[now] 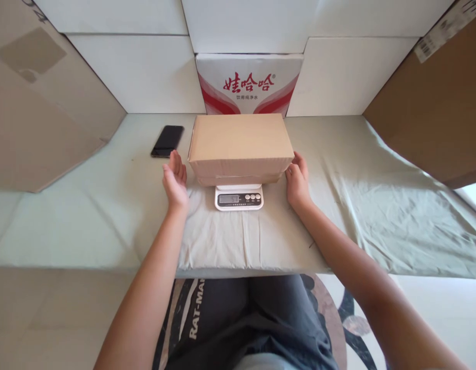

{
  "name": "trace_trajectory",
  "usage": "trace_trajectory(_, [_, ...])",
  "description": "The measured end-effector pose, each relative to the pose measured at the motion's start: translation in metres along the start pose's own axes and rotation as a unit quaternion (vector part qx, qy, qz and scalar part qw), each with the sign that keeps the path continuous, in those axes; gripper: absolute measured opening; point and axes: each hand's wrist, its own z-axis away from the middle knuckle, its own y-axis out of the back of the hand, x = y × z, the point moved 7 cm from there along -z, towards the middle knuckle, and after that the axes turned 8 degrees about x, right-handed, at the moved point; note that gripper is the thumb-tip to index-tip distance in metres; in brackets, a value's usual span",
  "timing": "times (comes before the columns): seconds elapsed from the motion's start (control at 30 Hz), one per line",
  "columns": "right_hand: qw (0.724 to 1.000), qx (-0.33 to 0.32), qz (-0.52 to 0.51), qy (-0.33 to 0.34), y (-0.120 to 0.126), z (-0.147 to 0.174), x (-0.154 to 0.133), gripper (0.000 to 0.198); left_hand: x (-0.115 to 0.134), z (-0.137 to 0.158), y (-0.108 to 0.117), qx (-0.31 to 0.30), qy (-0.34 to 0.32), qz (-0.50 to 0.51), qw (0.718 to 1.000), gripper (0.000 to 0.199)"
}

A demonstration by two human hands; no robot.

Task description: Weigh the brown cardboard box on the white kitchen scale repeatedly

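A closed brown cardboard box [241,137] rests on a white digital kitchen scale [239,205], whose display and buttons face me below the box's front edge. My left hand [176,181] is upright a little to the left of the box, apart from it, with its fingers stretched out and nothing in them. At the box's right front corner is my right hand [298,180], its fingers loosely bent and partly hidden by the corner. Whether it touches the cardboard I cannot tell. The digits on the scale's display are too faint to read.
Beyond my left hand lies a black phone [167,141]. A pale green cloth [118,226] covers the low surface. White boxes [334,77] and a red-and-white printed carton [249,85] form a wall behind. Large brown cartons stand at the left [41,113] and right [434,108].
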Motion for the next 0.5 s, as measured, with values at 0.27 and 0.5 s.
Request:
trace_trajectory(0.27, [1.000,0.015,-0.008,-0.011,0.0040,-0.0058,0.0021,0.055,-0.0034,0.0038,-0.0052,-0.001,0.024,0.001,1.000,0.091])
trace_trajectory(0.5, [1.000,0.013,-0.009,0.000,0.0042,-0.0042,-0.0013,0.046,-0.0069,0.0003,-0.0040,-0.016,0.038,0.001,0.999,0.090])
